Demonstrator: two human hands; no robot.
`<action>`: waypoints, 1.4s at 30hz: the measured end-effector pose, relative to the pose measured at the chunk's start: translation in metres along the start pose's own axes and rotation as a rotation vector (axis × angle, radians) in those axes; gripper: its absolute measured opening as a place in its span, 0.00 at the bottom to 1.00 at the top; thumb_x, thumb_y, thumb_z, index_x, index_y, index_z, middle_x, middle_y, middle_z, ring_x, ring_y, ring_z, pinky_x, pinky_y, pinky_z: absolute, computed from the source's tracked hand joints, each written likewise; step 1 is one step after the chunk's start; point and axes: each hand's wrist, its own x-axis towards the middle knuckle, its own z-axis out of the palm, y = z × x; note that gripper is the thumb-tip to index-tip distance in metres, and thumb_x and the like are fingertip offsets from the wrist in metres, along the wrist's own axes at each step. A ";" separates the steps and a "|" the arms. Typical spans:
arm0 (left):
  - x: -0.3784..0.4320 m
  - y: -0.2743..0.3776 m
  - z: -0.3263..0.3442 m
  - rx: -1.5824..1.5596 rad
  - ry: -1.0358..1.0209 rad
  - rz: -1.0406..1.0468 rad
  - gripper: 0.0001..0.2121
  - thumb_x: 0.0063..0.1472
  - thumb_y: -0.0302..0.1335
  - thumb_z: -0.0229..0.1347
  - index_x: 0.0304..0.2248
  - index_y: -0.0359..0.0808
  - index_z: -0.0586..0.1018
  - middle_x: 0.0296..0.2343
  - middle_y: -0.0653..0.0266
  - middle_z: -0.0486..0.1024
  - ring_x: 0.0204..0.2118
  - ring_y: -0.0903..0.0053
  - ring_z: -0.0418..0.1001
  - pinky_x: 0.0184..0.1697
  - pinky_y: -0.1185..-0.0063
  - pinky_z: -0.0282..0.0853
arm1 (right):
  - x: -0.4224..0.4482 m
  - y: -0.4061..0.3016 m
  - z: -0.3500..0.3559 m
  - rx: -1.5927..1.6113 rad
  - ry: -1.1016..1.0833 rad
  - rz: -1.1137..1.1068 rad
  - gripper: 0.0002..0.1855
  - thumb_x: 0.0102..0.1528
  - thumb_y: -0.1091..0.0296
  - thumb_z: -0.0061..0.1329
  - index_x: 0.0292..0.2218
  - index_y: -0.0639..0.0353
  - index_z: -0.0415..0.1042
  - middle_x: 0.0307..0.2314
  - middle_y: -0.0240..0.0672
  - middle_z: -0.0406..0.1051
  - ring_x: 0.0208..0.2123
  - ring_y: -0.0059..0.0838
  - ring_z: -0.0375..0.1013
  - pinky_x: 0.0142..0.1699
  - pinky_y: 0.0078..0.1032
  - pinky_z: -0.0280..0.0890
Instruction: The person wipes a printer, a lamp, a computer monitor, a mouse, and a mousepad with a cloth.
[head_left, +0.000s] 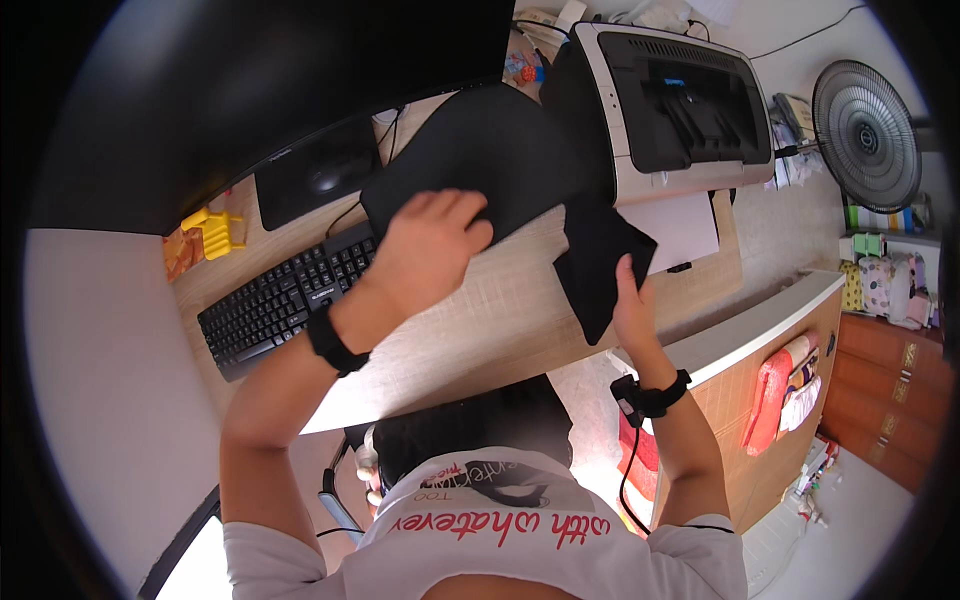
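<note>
My right hand (637, 304) grips a black cloth (596, 259) by its right side, thumb on top. The cloth hangs in loose folds over the wooden desk (510, 315) and overlaps the edge of a white sheet. My left hand (431, 247) is over the near edge of a flat black base (487, 150) that appears to belong to the monitor (300, 82). Its fingers are curled; whether they touch the base or hold something beneath is hidden. Just left of that hand lies a black keyboard (289, 300).
A silver-and-black printer (682, 105) stands right of the base, with white paper (682, 232) in front. A mouse (326, 180) sits on a black mouse pad (277, 199). Near the left wall is a yellow plastic stand (217, 232). Farther right are a fan (866, 135) and a wooden panel (735, 397).
</note>
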 end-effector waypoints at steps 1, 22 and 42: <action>-0.012 0.002 0.020 0.001 -0.029 0.004 0.08 0.44 0.22 0.53 0.28 0.35 0.74 0.41 0.57 0.70 0.45 0.63 0.68 0.47 0.69 0.65 | -0.005 -0.007 -0.003 0.035 0.021 0.022 0.24 0.63 0.55 0.38 0.45 0.72 0.67 0.40 0.39 0.71 0.43 0.27 0.68 0.49 0.23 0.61; -0.071 -0.008 0.081 -0.099 -0.618 -0.001 0.16 0.51 0.22 0.53 0.38 0.53 0.81 0.50 0.79 0.69 0.62 0.74 0.50 0.65 0.55 0.22 | -0.021 -0.013 -0.026 0.006 0.028 0.041 0.27 0.62 0.52 0.38 0.49 0.72 0.64 0.44 0.39 0.69 0.45 0.27 0.68 0.51 0.21 0.60; -0.034 -0.029 0.073 -0.162 -0.459 -0.430 0.41 0.51 0.39 0.61 0.59 0.35 0.53 0.59 0.49 0.49 0.64 0.57 0.39 0.64 0.62 0.41 | 0.018 -0.028 0.071 -0.252 0.038 -0.377 0.27 0.52 0.69 0.51 0.52 0.66 0.62 0.48 0.46 0.66 0.51 0.40 0.64 0.56 0.29 0.56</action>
